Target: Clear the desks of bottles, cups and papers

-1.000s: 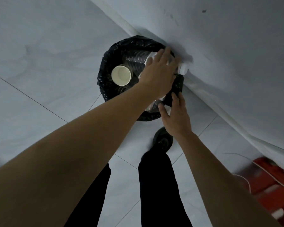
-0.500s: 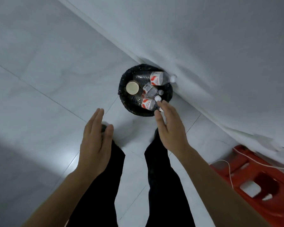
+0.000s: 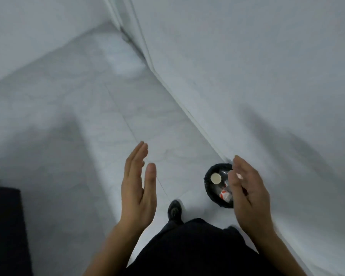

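A small black-lined waste bin [image 3: 209, 188] stands on the floor against the white wall. Inside it lie a paper cup [image 3: 216, 178] with its pale mouth up and clear plastic bottles with red-and-white labels [image 3: 224, 194]. My right hand [image 3: 247, 193] hovers in front of the bin's right side, fingers apart, holding nothing. My left hand [image 3: 138, 188] is raised edge-on to the left of the bin, empty, fingers straight. Part of the bin is hidden behind my right hand.
A white wall [image 3: 267, 76] runs along the right, meeting the pale tiled floor [image 3: 88, 116]. My dark trousers and one shoe [image 3: 174, 211] are below the hands. A dark object [image 3: 6, 226] sits at the lower left edge.
Both hands have left the bin and risen, empty. The view has pulled back and swung left, so the bin looks smaller and lower right. The red stool is out of view.
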`<state>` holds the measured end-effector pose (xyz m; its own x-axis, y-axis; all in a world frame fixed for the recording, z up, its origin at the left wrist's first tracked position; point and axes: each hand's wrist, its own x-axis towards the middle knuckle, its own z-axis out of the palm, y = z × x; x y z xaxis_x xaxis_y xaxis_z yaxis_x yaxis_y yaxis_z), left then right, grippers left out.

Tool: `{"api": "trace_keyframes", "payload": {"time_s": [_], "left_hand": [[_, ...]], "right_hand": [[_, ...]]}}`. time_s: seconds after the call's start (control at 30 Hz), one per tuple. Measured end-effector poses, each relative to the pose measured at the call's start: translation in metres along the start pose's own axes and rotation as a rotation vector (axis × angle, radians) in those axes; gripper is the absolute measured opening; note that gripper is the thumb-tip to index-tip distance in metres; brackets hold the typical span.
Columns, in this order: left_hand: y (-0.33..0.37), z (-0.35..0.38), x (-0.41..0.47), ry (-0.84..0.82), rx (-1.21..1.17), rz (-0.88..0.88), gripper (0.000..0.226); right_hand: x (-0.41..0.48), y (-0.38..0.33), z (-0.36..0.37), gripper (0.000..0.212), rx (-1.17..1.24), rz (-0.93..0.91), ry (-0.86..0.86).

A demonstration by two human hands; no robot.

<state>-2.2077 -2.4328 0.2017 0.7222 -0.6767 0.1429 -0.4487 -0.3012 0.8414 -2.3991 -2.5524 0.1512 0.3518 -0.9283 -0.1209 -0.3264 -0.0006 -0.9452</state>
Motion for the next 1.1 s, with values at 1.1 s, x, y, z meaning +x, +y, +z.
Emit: {"api": "trace_keyframes", "payload": {"time_s": [1.1], "left_hand": [[0.008, -0.194, -0.777, 2.01, -0.12, -0.992, 0.046]], "right_hand": [[-0.601, -0.026, 0.196, 0.055, -0.311, -0.683, -1.905]]}}
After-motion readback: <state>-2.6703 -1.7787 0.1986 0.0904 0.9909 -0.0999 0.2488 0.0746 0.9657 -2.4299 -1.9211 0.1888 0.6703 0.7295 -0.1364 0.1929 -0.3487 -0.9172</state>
